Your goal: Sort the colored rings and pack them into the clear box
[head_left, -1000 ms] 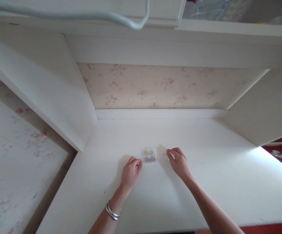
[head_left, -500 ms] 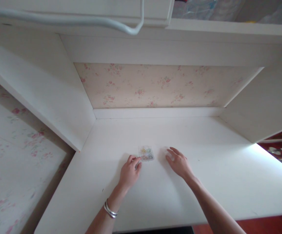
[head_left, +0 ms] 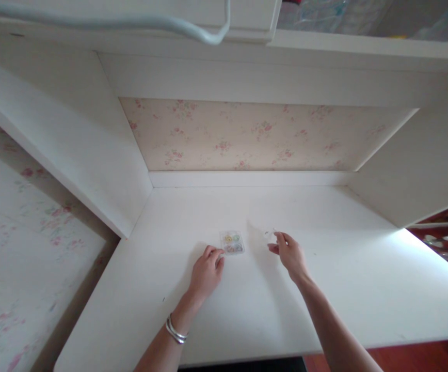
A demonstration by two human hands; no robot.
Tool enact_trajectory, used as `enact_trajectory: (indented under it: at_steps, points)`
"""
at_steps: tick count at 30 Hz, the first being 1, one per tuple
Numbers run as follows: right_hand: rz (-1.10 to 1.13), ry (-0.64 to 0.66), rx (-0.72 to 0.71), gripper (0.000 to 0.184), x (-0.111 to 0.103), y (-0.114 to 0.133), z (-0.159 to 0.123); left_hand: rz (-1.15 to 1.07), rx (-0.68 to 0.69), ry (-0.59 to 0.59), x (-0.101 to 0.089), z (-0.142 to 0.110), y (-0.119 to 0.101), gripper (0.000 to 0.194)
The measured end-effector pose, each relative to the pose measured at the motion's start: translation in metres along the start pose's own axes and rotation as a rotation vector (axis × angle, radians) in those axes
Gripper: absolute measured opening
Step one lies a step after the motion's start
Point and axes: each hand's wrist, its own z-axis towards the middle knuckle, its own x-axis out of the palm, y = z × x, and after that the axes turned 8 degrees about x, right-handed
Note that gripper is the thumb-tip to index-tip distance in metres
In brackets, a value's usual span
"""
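- The clear compartment box (head_left: 232, 243) is lying nearer the tabletop's (head_left: 247, 315) back edge than its front.
- The left hand (head_left: 207, 268), fingers narrowly parted, is touching its near-left corner.
- The right hand (head_left: 290, 254) is pinching a clear piece (head_left: 271, 237).

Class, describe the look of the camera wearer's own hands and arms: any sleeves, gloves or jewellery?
The left hand has a shiny silver bangle at its wrist, seemingly doubled. The right hand has nothing at its wrist. No gloves or sleeves show.
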Motion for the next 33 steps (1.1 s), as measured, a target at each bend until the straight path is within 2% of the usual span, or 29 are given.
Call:
enact_trajectory:
  at_steps: [2,4,9,12,17,22,27,33]
  points:
    - [0.211,0.063,0.075,0.038,0.012,0.003,-0.009,0.004,-0.005,0.002,-0.001,0.000,-0.001,0.024]
    - [0.299,0.098,0.096,0.039,0.026,0.005,-0.017,-0.003,-0.009,0.001,-0.001,0.001,-0.002,0.024]
    - [0.372,0.124,0.089,0.040,0.063,0.004,-0.025,-0.059,-0.038,-0.027,0.000,0.002,0.000,0.029]
    - [0.290,0.124,0.053,0.041,0.075,0.002,-0.024,-0.094,-0.076,-0.035,0.000,0.002,0.002,0.041]
    - [-0.049,-0.020,-0.155,0.044,0.075,0.007,-0.026,-0.135,-0.095,-0.005,0.002,0.008,0.003,0.064]
    - [-0.195,-0.008,-0.190,0.042,0.071,0.006,-0.031,-0.149,-0.031,0.029,0.008,0.023,0.001,0.085]
    - [-0.273,0.018,-0.195,0.037,0.069,0.002,-0.035,-0.125,-0.040,0.059,0.013,0.033,0.002,0.082]
    - [-0.275,0.072,-0.250,0.035,0.068,0.003,-0.039,-0.146,-0.059,0.041,0.015,0.027,0.004,0.079]
